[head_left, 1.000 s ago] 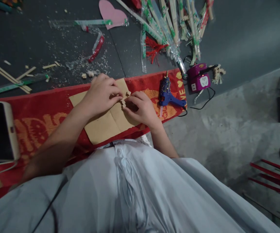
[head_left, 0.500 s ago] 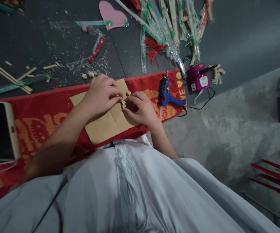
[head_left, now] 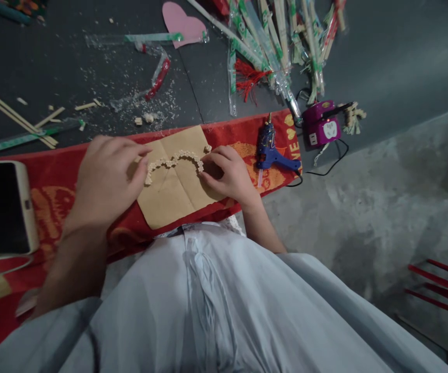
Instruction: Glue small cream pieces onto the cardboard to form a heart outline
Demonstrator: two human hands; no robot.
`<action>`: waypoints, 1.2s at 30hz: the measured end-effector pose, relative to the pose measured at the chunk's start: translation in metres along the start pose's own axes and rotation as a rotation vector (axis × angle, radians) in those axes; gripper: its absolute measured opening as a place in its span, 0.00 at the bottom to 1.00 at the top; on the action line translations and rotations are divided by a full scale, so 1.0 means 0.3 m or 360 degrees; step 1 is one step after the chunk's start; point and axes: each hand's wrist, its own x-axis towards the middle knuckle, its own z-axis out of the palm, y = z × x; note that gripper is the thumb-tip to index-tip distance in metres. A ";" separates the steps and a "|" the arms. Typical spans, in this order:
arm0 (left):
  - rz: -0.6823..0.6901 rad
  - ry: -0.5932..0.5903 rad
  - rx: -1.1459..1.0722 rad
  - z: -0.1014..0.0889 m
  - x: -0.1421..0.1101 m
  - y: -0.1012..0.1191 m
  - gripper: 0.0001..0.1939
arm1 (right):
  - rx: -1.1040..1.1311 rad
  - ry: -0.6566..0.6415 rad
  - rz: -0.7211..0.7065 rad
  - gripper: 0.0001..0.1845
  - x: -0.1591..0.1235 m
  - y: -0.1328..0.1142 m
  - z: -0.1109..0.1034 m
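Note:
A curved chain of small wooden bits (head_left: 173, 159) lies on a creased brown paper (head_left: 177, 194), which sits on a red cloth (head_left: 53, 189). My left hand (head_left: 107, 178) rests flat to the left, its fingers stretched out toward the chain's left end, and holds nothing. My right hand (head_left: 227, 173) is curled, its fingertips pinching the chain's right end. One loose wooden bit (head_left: 207, 148) lies just above my right hand.
A blue glue gun (head_left: 270, 150) lies on the cloth to the right, with a purple power block (head_left: 320, 127) beyond it. A phone (head_left: 0, 207) sits at the left. Wrapped chopsticks (head_left: 270, 36), a pink paper heart (head_left: 183, 23) and wood scraps (head_left: 146, 118) litter the dark table.
My left hand has drawn away to the left from the right hand, uncovering the arc of wooden bits. The right hand has stayed at the chain's right end.

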 end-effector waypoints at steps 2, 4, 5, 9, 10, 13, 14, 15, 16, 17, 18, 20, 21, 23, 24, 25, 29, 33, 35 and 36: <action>-0.0114 0.0041 0.0036 0.003 -0.046 -0.010 0.19 | 0.0005 0.0020 -0.0015 0.12 0.000 0.001 0.000; -0.0232 0.0068 0.0054 0.017 -0.090 -0.014 0.18 | 0.0007 0.0032 -0.0014 0.11 -0.001 0.000 0.000; -0.0294 0.0076 0.0050 0.027 -0.111 -0.013 0.17 | 0.0007 0.0039 -0.0014 0.11 -0.002 0.000 0.000; -0.0776 0.0100 -0.0225 0.085 -0.175 0.012 0.16 | 0.0006 0.0079 -0.0039 0.10 -0.005 -0.003 0.002; -0.0875 0.0092 -0.0336 0.099 -0.185 0.021 0.15 | 0.0004 0.0082 -0.0041 0.10 -0.005 -0.004 0.002; -0.0959 0.0137 -0.0484 0.127 -0.202 0.048 0.14 | 0.0007 0.0075 -0.0029 0.10 -0.006 -0.005 0.002; -0.0935 0.0154 -0.0477 0.132 -0.203 0.054 0.14 | 0.0010 0.0073 -0.0028 0.10 -0.006 -0.005 0.002; -0.0903 0.0164 -0.0458 0.134 -0.204 0.060 0.14 | 0.0011 0.0072 -0.0028 0.10 -0.006 -0.005 0.001; -0.0869 0.0170 -0.0436 0.135 -0.205 0.064 0.14 | 0.0011 0.0073 -0.0029 0.10 -0.007 -0.005 0.001; -0.0842 0.0174 -0.0416 0.135 -0.206 0.066 0.14 | 0.0010 0.0074 -0.0029 0.10 -0.007 -0.006 0.000; -0.0825 0.0180 -0.0395 0.136 -0.207 0.067 0.13 | 0.0005 0.0076 -0.0027 0.10 -0.008 -0.006 0.000; -0.0793 0.0187 -0.0344 0.139 -0.211 0.065 0.13 | -0.0012 0.0075 -0.0021 0.10 -0.010 -0.008 -0.001; -0.0769 0.0200 -0.0316 0.143 -0.214 0.063 0.13 | -0.0021 0.0076 -0.0022 0.10 -0.011 -0.009 -0.002; -0.0713 0.0211 -0.0266 0.152 -0.223 0.055 0.12 | -0.0023 0.0081 -0.0037 0.10 -0.012 -0.011 -0.003; -0.0685 0.0221 -0.0249 0.158 -0.228 0.050 0.11 | -0.0016 0.0085 -0.0045 0.10 -0.012 -0.011 -0.004; -0.0654 0.0238 -0.0241 0.163 -0.233 0.045 0.11 | -0.0006 0.0086 -0.0048 0.10 -0.012 -0.011 -0.004; -0.0593 0.0379 -0.0223 0.176 -0.245 0.033 0.11 | 0.0004 0.0064 -0.0016 0.10 -0.011 -0.008 -0.003; -0.0666 0.0265 -0.0231 0.166 -0.239 0.038 0.10 | -0.0009 0.0050 -0.0002 0.11 -0.012 -0.004 -0.002; -0.0649 0.0258 -0.0269 0.160 -0.234 0.041 0.10 | -0.0011 0.0055 0.0004 0.11 -0.012 -0.003 -0.002; -0.0639 0.0266 -0.0293 0.158 -0.232 0.041 0.11 | -0.0011 0.0062 0.0002 0.11 -0.012 -0.002 -0.001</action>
